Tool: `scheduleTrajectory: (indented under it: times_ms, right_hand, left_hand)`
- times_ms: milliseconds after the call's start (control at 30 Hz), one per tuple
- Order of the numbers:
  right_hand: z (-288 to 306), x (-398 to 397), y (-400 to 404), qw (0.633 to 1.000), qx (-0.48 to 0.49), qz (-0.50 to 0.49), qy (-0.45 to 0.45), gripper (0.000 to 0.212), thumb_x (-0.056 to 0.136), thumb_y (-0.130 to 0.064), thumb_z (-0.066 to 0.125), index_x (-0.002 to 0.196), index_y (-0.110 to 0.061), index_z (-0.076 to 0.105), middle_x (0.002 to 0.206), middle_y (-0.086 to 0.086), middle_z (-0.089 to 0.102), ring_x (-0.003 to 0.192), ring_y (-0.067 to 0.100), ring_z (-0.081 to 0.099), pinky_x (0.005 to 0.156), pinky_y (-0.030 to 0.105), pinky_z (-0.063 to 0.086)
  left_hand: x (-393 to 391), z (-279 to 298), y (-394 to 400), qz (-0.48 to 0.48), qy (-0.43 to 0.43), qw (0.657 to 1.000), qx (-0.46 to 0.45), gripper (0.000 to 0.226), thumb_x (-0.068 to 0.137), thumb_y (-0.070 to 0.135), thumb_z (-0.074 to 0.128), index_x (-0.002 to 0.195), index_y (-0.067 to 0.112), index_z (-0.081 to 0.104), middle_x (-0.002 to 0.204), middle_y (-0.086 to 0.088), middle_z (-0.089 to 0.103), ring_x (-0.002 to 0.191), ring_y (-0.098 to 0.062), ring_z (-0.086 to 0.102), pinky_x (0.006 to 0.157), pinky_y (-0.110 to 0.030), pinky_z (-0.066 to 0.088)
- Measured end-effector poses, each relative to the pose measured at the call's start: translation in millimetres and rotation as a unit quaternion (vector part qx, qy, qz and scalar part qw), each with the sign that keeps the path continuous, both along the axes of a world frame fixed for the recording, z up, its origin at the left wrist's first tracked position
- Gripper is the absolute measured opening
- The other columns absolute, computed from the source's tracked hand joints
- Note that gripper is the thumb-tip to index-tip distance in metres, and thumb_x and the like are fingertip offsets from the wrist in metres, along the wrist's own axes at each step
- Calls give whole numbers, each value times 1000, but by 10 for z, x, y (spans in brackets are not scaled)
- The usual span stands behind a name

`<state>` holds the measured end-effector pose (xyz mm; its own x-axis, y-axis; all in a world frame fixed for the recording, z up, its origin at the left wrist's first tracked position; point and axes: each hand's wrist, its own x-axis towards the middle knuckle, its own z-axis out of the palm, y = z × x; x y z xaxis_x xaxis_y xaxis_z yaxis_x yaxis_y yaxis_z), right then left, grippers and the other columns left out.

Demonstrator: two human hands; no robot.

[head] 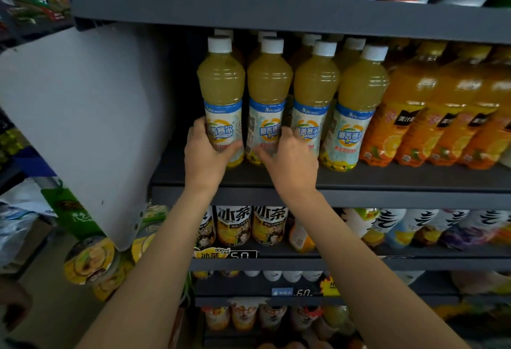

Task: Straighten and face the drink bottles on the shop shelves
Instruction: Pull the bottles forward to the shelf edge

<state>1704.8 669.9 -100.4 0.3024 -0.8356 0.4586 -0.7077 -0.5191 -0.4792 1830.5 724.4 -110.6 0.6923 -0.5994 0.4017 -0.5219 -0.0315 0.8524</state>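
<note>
Currently: full juice bottles (221,100) on middle shelf (331,180), front row; likely heavy, rigid, slick-labelled; best gripped low at label, left hand (206,155) fingers wrapped round leftmost, right hand (290,160) fingers curled on second bottle (268,100).

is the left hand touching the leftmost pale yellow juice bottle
Touching. The head view shows the left hand wrapped round the lower label of the leftmost pale yellow juice bottle, with no gap.

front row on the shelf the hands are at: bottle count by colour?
Pale yellow juice bottles, white caps: 4
Orange juice bottles: at least 3, the row runs off the right edge
Total: at least 7
</note>
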Motion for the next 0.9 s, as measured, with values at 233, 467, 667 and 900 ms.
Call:
scheduleTrajectory:
  times_ms: [233, 467, 667, 900]
  right_hand:
    - [-105, 86, 23, 997, 45, -36, -43, 53, 80, -48, 66, 106, -8, 43, 100, 12, 65, 94, 32, 63, 59, 32, 36]
    - [-125, 79, 27, 998, 56, -14, -33, 55, 84, -49, 62, 112, -8, 38, 104, 13, 63, 93, 32, 64, 60, 34, 39]
    - [45, -438, -99, 983, -40, -19, -176, 38, 87, -38, 63, 107, -8, 53, 64, -9, 57, 65, 18, 60, 55, 31, 45]
    - [-45, -520, -247, 994, 94, -34, -53, 49, 84, -43, 65, 114, -8, 50, 105, 12, 65, 100, 30, 60, 72, 38, 47]
  left_hand:
    - [-101, 9, -70, 84, -36, 996, 12, 70, 71, 23, 79, 127, 4, 42, 121, -16, 47, 115, -29, 47, 94, -39, 41]
    - [-266, 30, -118, 169, -36, 984, 39, 71, 74, 27, 76, 130, 4, 39, 127, -19, 43, 120, -35, 40, 95, -42, 33]
    - [-486, 22, 8, 164, -157, 971, -74, 43, 79, 16, 70, 113, -3, 51, 112, -24, 48, 105, -37, 46, 89, -34, 33]
    - [-829, 2, -201, 112, -185, 976, 26, 70, 84, 31, 67, 138, 0, 35, 134, -21, 40, 125, -33, 36, 103, -40, 29]
